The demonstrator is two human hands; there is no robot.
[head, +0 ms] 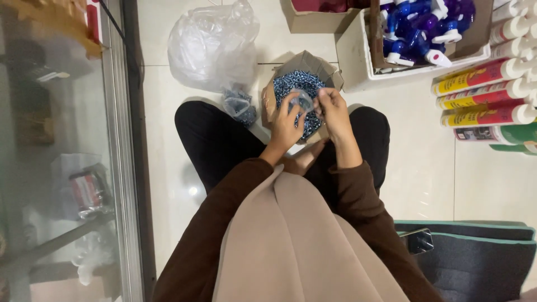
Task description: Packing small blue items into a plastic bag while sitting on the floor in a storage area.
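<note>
I sit on a pale tiled floor with my legs apart. Between my knees stands an open cardboard box [330, 75] full of small bluish screws [293, 84]. Above it my left hand [286, 120] and my right hand [331, 107] together hold a small clear plastic bag [304, 100], fingers pinching its edges. Whether the bag holds any screws I cannot tell.
A large crumpled clear plastic bag [215, 47] and a small filled bag of screws [240, 106] lie to the left. A white box of blue spray bottles [419, 28] and a row of sealant tubes [486, 98] sit right. Glass cabinet [61, 151] left; grey cushion [475, 257] lower right.
</note>
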